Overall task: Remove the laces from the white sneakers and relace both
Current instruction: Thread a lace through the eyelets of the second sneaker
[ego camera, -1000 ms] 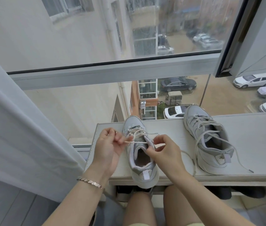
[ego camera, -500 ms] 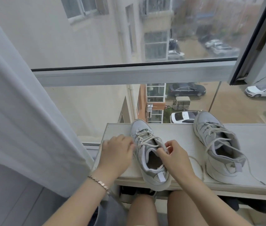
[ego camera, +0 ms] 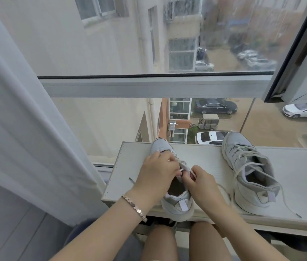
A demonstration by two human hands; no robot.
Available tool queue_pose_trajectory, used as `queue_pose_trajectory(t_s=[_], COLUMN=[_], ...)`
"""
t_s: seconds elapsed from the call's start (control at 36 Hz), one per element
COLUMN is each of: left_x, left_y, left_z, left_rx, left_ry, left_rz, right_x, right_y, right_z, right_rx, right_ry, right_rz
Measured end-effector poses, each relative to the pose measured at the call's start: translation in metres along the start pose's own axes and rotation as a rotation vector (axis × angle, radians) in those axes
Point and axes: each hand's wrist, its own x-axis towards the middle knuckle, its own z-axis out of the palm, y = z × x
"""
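White mesh sneaker: left hand and right hand pinched its pale cord lace, apparently mid-threading; drawing it through looked next.

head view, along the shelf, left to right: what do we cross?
Curtain → left hand → right hand → second sneaker → its trailing lace end. First sneaker left out: both hands overlap it, pinching its lace.
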Motion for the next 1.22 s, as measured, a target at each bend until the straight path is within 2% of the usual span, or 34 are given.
queue_pose_trajectory(t_s=[0.08,0.17,0.25,0.33,0.44,0.53,0.56,0.61,0.67,0.72,0.75,0.83,0.94,1.0,1.08,1.14,1.17,1.19,1.22], left_x=[-0.012,-0.02,-0.023,-0.027,-0.025,-0.015,-0.01,0.003,0.016,0.022,0.024,0.023,0.019,0.016,0.009,0.004,0.0,-0.004,-0.007], left_y=[0.003,0.003,0.004,0.01,0.012,0.015,0.016,0.02,0.022,0.02,0.017,0.003,-0.027,-0.041,-0.05,-0.047,-0.043,-0.04,-0.037], left_z=[0.001,0.007,0.013,0.016,0.015,0.004,-0.003,-0.02,-0.035,-0.047,-0.051,-0.056,-0.045,-0.036,-0.021,-0.012,-0.009,-0.006,-0.004], left_rx=[-0.145,-0.24,-0.407,-0.504,-0.494,-0.412,-0.453,-0.799,-1.286,-1.662,-1.806,-2.01,-2.104,-2.033,-1.786,-1.442,-1.181,-0.903,-0.719], left_ry=[0.124,0.057,-0.046,-0.07,-0.056,0.108,0.147,0.097,-0.079,-0.24,-0.26,-0.194,0.041,0.112,0.153,0.146,0.131,0.132,0.164], left_rz=[-0.03,-0.276,-0.489,-0.496,-0.506,-0.54,-0.556,-0.641,-0.764,-0.794,-0.789,-0.833,-1.05,-1.159,-1.215,-1.178,-1.122,-1.018,-0.858], right_x=[-0.002,-0.003,-0.001,0.002,0.002,0.002,0.002,-0.001,-0.006,-0.012,-0.014,-0.018,-0.014,-0.013,-0.011,-0.01,-0.01,-0.01,-0.01], right_y=[0.0,0.0,-0.006,-0.018,-0.045,-0.061,-0.065,-0.074,-0.083,-0.088,-0.088,-0.083,-0.067,-0.06,-0.053,-0.052,-0.053,-0.054,-0.055], right_z=[0.003,0.003,-0.007,-0.028,-0.067,-0.085,-0.087,-0.089,-0.086,-0.08,-0.077,-0.069,-0.07,-0.072,-0.071,-0.069,-0.067,-0.064,-0.061], right_rx=[0.031,0.038,0.021,0.142,0.47,0.44,0.394,0.315,0.244,0.144,0.101,0.053,0.008,-0.026,-0.002,0.011,0.026,0.042,0.046], right_ry=[0.046,0.043,-0.043,-0.108,-0.176,-0.197,-0.193,-0.194,-0.235,-0.305,-0.337,-0.387,-0.394,-0.426,-0.43,-0.389,-0.371,-0.358,-0.351], right_rz=[0.043,0.048,0.053,0.097,0.128,0.002,-0.051,-0.15,-0.254,-0.336,-0.355,-0.338,-0.257,-0.226,-0.168,-0.155,-0.157,-0.162,-0.171])
